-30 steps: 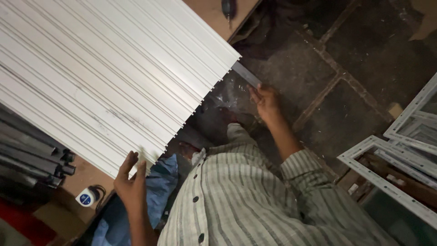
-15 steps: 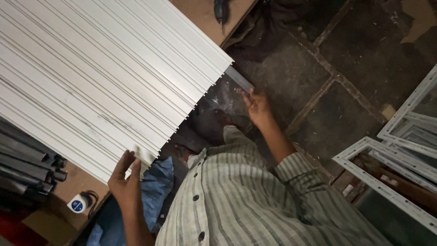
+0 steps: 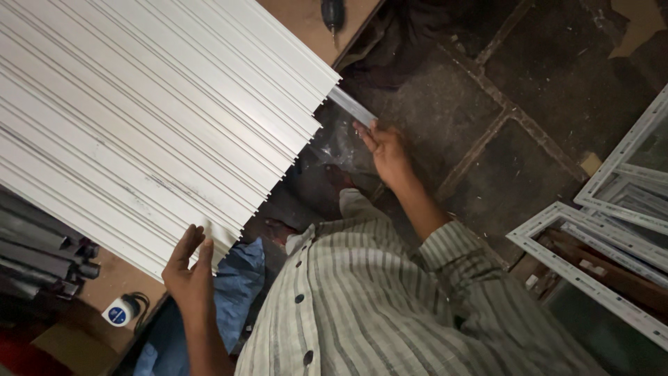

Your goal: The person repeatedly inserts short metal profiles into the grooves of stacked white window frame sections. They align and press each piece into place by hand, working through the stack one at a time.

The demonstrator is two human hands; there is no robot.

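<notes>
A wide stack of long white ribbed profiles lies on a brown table, its stepped ends facing me. My left hand is spread flat, fingers up, against the profile ends at the stack's lower corner. My right hand reaches forward with its fingers straight, the fingertips touching the end of a thin grey strip that sticks out past the stack's upper corner. Neither hand grips anything. My striped shirt fills the bottom middle of the view.
Dark pipes lie stacked at the left below the profiles. A small white and blue round device sits on the brown table. A drill lies at the top. White window frames lean at the right on the dark stone floor. Blue cloth hangs by my left arm.
The view has shifted slightly. My left hand has slid a little left along the profile ends, and my right hand stays at the strip's end.
</notes>
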